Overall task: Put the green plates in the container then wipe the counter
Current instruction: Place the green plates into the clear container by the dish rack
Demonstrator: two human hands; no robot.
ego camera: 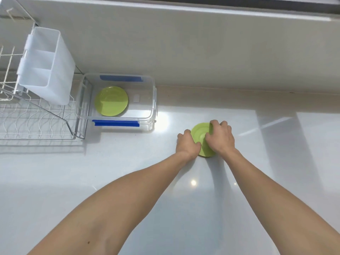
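Head view: left hand (187, 144) and right hand (219, 138) curled over one green plate (201, 133) on table (128, 162), gripping opposite edges. Container (153, 100) lies far-left, nearer left hand, another green plate (111, 101) inside.

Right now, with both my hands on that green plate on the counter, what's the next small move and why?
Probably lift the green plate clear of the counter and carry it left toward the clear container. Both the left hand and the right hand already sit on its edges, the container is open, and another green plate already lies inside.
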